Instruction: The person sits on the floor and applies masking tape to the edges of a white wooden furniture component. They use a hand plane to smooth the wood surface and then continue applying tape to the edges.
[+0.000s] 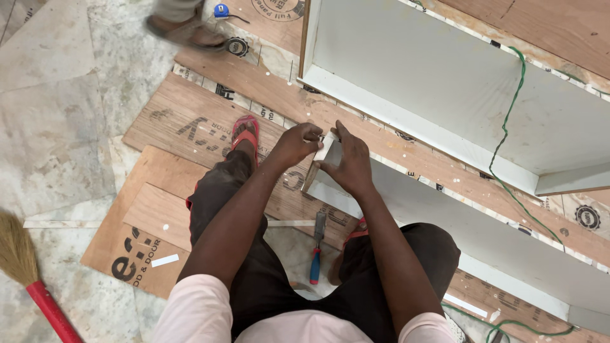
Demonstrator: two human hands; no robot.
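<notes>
I am crouched over a long white laminated board [483, 235] lying on plywood sheets. My left hand [293, 143] pinches a small pale strip of edging [324, 149] at the board's near end. My right hand [348, 164] presses flat against the same end of the board, its fingers touching the strip from the other side. A chisel with a blue and red handle [316, 251] lies on the floor between my knees, untouched.
A large white cabinet panel [445, 89] stands beyond, with a green cord [505, 136] trailing across it. Plywood sheets [165, 209] cover the marble floor. A broom [28, 273] lies at lower left. Another person's sandalled foot [187, 32] and a blue tape measure [221, 10] are at top.
</notes>
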